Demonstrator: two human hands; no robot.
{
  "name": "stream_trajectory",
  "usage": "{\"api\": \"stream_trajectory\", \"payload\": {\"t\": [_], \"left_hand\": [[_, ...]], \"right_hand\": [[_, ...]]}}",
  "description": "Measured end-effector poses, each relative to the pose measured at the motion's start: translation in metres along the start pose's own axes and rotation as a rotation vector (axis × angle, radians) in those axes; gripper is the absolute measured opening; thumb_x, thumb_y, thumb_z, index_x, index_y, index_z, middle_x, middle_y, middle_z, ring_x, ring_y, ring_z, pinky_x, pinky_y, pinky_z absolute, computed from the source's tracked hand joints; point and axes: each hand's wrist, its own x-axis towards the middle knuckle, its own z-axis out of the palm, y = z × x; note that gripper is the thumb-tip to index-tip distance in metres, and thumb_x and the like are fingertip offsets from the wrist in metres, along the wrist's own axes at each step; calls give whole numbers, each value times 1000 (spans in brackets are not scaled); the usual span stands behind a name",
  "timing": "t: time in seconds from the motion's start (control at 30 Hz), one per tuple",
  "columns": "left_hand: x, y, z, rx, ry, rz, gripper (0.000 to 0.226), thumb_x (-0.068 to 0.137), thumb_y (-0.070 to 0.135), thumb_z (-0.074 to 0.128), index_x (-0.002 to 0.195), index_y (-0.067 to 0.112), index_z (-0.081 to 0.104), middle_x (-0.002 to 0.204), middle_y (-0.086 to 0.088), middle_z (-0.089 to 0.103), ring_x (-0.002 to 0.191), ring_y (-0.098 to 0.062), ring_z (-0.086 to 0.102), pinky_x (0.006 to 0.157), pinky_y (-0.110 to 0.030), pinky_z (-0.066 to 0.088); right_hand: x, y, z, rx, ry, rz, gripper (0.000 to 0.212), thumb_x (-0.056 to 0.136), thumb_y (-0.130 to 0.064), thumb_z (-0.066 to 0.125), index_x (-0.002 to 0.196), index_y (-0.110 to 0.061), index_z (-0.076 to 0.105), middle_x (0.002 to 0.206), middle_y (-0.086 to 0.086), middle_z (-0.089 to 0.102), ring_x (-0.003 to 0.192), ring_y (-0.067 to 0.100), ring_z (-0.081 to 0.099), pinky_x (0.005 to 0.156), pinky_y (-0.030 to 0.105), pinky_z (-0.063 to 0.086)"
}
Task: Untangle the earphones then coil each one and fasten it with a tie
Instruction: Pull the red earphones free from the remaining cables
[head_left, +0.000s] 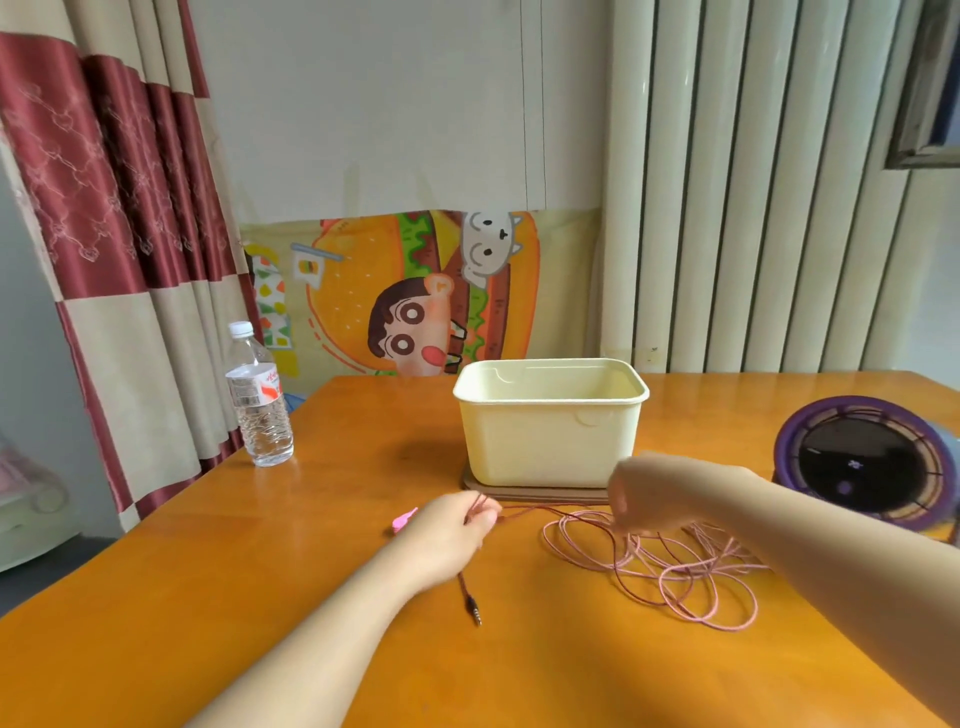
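Observation:
A tangle of pink earphone cable (691, 577) lies in loose loops on the orange table, mixed with a dark red earphone cable (540, 512). My left hand (452, 525) pinches the dark red cable; its plug end (474, 613) trails on the table below the hand. My right hand (649, 493) is blurred above the left side of the tangle, with fingers curled down at the cables; what it holds is unclear. A small pink tie or clip (404, 518) lies just left of my left hand.
A cream plastic tub (550, 441) stands on a brown lid behind the hands. A water bottle (257, 400) stands at the table's left edge. A purple round fan (872, 462) sits at the right. Curtain and radiator are behind the table (208, 597).

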Motion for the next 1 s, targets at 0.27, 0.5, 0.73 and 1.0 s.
{"api": "stream_trajectory", "payload": {"t": [0.27,0.5,0.73,1.0], "left_hand": [[-15,48,-61,-295,10,174,34,102,29,35,89,13,61,68,8,50,43,1,38,55,-19,39],[-20,46,-90,-468,61,214,27,101,17,38,96,13,65,58,8,43,42,-1,32,55,-21,35],[-6,2,-77,-694,84,-19,26,98,8,36,92,10,62,60,7,46,45,-6,34,60,-22,43],[24,-38,-38,-522,125,-212,32,94,5,36,90,16,66,79,2,61,47,-7,36,55,-22,40]], "right_hand": [[-4,-58,-53,671,352,-465,34,86,-29,67,118,-19,61,112,-1,68,102,13,63,94,29,49],[-8,-61,-71,936,273,-468,31,86,-33,66,99,-4,67,67,0,49,55,7,46,56,20,46],[6,-54,-67,1012,449,-306,28,85,-34,67,89,-7,71,61,-4,51,55,9,42,51,20,37],[46,-74,-56,1253,1011,-176,17,92,-26,58,90,-12,68,69,-5,61,61,2,51,62,19,45]]}}
